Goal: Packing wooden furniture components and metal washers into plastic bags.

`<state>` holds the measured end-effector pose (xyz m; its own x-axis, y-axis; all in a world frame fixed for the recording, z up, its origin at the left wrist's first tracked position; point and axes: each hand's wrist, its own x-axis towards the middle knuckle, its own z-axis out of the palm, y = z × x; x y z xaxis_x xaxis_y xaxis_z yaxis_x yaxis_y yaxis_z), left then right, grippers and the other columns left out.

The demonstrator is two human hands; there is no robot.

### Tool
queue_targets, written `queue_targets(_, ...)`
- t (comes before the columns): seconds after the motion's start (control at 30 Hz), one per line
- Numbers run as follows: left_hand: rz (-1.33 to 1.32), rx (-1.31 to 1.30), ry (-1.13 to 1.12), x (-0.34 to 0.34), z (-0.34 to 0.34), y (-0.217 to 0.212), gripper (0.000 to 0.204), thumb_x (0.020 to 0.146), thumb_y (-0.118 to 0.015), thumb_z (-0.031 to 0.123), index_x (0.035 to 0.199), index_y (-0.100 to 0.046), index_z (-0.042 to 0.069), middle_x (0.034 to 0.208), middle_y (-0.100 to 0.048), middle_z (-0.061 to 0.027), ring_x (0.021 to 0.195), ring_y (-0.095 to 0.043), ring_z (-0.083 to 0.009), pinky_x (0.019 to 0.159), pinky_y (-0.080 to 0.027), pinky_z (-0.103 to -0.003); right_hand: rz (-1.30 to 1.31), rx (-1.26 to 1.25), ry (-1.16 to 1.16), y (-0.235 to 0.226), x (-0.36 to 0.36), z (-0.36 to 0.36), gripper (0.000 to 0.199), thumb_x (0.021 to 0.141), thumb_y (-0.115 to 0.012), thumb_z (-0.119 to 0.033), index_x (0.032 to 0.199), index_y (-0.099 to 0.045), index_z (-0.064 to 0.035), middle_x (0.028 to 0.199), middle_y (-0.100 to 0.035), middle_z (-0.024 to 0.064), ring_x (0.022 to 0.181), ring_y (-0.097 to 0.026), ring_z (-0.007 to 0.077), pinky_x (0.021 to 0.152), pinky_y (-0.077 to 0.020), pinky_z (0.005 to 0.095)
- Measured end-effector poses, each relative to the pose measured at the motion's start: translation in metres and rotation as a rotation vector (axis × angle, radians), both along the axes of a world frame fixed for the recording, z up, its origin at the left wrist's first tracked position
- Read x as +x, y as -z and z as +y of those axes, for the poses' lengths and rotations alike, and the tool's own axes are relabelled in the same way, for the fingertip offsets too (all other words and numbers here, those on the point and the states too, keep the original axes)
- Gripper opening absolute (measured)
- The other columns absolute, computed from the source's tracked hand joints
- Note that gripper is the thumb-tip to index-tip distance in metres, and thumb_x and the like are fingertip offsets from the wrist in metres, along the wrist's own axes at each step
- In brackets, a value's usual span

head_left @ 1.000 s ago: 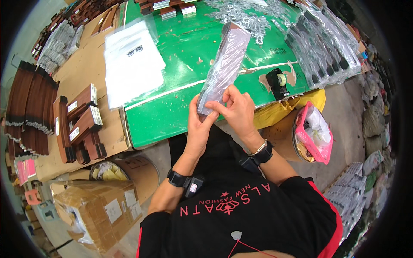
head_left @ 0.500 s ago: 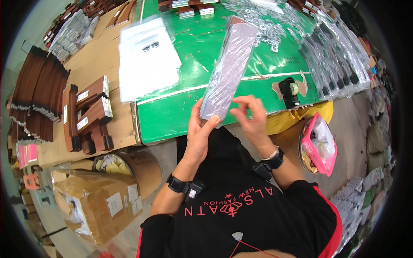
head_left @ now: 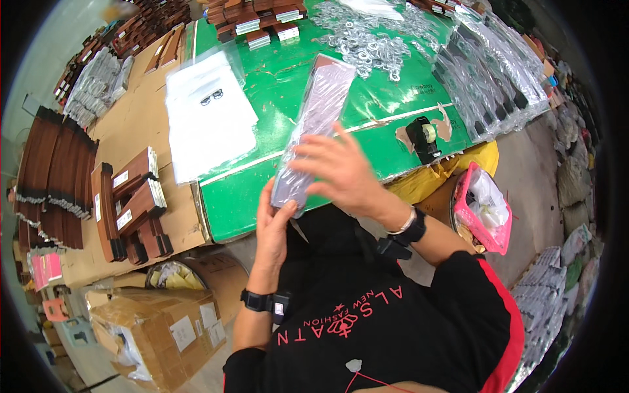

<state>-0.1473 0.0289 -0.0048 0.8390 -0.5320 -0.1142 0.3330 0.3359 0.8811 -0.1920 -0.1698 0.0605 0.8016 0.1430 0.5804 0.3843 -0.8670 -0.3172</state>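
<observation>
A long flat package (head_left: 321, 98) in clear, crinkled plastic wrap tilts up and away over the green tabletop (head_left: 262, 167). My left hand (head_left: 270, 219) grips its near end, the thumb on top and the fingers beneath. Over the package's lower half is my right hand (head_left: 341, 167), its fingers stretched out and spread. It looks slightly blurred, and I cannot tell whether it touches the wrap. A black tape dispenser (head_left: 424, 141) stands right of the package. White sheets or bags in clear plastic (head_left: 209, 121) lie to its left, with two small black pieces on top.
Many metal rings (head_left: 373, 49) lie at the back, near stacked brown strips (head_left: 255, 19). Bagged parts (head_left: 491, 78) fill the right end. More brown pieces (head_left: 134, 203) lie on cardboard at left. Below stand a cardboard box (head_left: 157, 334) and a pink-rimmed bin (head_left: 488, 216).
My right hand has moved left from beside the package to over it, fingers spreading. The package and my left hand have shifted left and slightly lower in view, as has much of the scene.
</observation>
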Motion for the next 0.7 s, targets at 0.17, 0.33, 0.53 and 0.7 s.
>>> queue_targets(0.17, 0.025, 0.148, 0.045, 0.022, 0.017, 0.013, 0.06, 0.096, -0.064, 0.014, 0.149, -0.039, 0.0, 0.131, -0.062, -0.013, 0.11, -0.066, -0.0236, 0.094, -0.054, -0.035, -0.127, 0.348, 0.589, 0.036, -0.067, -0.112, 0.018, 0.088, -0.072, -0.012, 0.105, -0.072, -0.0057, 0.103, -0.069, 0.0101, 0.097, -0.065, 0.0266, 0.087, -0.0504, 0.0385)
queue_targets(0.33, 0.041, 0.457, 0.233, 0.052, 0.031, 0.0, 0.066, 0.099, -0.065, 0.032, 0.151, -0.039, 0.001, 0.124, -0.065, -0.0139, 0.09, -0.071, -0.0199, 0.066, -0.055, -0.027, -0.016, 0.379, 0.849, 0.062, -0.13, -0.178, 0.041, 0.08, -0.08, -0.015, 0.118, -0.066, -0.0057, 0.108, -0.065, 0.0094, 0.097, -0.063, 0.0242, 0.086, -0.05, 0.0366)
queue_targets(0.53, -0.759, 1.471, 0.162, 0.08, 0.052, -0.031, 0.075, 0.098, -0.062, 0.042, 0.156, -0.034, 0.003, 0.124, -0.066, -0.0176, 0.081, -0.069, -0.0272, 0.075, -0.054, -0.038, 0.065, 0.403, 0.741, 0.074, -0.147, -0.191, 0.068, 0.072, -0.087, -0.023, 0.13, -0.057, -0.0035, 0.124, -0.062, 0.0128, 0.108, -0.062, 0.0296, 0.094, -0.0499, 0.0392)
queue_targets(0.7, -1.193, 1.311, -0.2, 0.076, 0.016, -0.04, 0.077, 0.089, -0.074, 0.032, 0.152, -0.04, 0.003, 0.126, -0.064, -0.0237, 0.113, -0.061, -0.0409, 0.097, -0.047, -0.048, 0.058, 0.422, 0.765, 0.081, -0.139, -0.196, 0.067, 0.074, -0.087, -0.033, 0.128, -0.057, -0.0055, 0.114, -0.065, 0.0098, 0.104, -0.062, 0.0268, 0.093, -0.0489, 0.0399)
